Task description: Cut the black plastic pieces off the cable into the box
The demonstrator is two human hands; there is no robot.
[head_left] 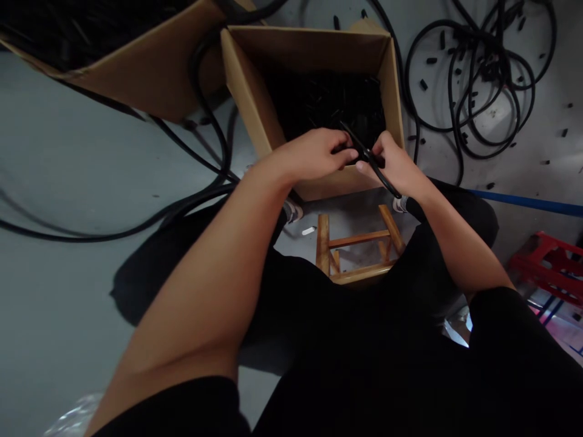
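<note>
My left hand (319, 153) and my right hand (395, 164) meet over the near edge of an open cardboard box (248, 91). The box holds a heap of several small black pieces (328, 103). My left hand pinches a small black piece at its fingertips. My right hand grips a thin black cable (380, 173), which runs from between the hands down past my right wrist. The fingertips of both hands touch where the cable end meets the piece.
A second, larger cardboard box (136, 67) lies at the upper left. Thick black cables (191, 200) cross the grey floor on the left, and loose cable coils (483, 79) with scattered black bits lie upper right. A wooden stool (355, 255) stands under me; a red crate (546, 267) is at right.
</note>
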